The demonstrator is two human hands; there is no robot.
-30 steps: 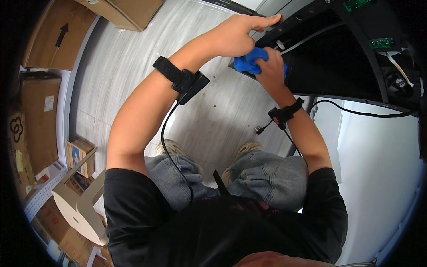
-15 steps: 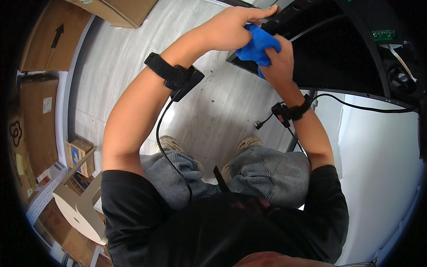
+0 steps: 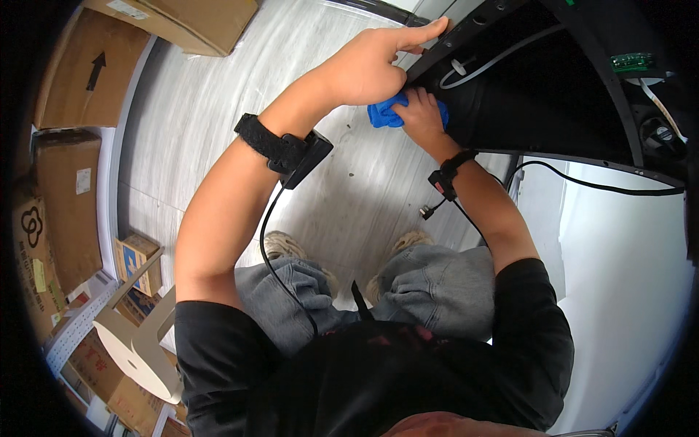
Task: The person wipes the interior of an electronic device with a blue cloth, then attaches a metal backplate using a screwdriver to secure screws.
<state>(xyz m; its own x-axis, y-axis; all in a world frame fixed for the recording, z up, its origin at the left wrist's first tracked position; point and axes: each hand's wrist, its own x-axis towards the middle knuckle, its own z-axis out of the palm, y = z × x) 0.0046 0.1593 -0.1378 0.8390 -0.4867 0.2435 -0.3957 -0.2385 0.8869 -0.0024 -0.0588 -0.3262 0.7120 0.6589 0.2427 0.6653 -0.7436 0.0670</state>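
Note:
Beside the corner of a black open-fronted cabinet, my left hand rests against its metal edge. One finger stretches along that edge, while the others curl at it and are partly hidden. Just below, my right hand is closed on a crumpled blue cloth. The cloth bulges out on both sides of the fingers, at the cabinet's near lower corner. Inside the cabinet a thin white tube curves from a small white fitting.
Cardboard boxes stand along the left, with a beige bracket-like piece near me. A black cable runs from the cabinet's right side. A small plug hangs below my right wrist. Grey wood-look floor lies between.
My right hand has moved down and left with the blue cloth, away from my left hand. The white tube and fitting now show more. My left hand stays at the edge.

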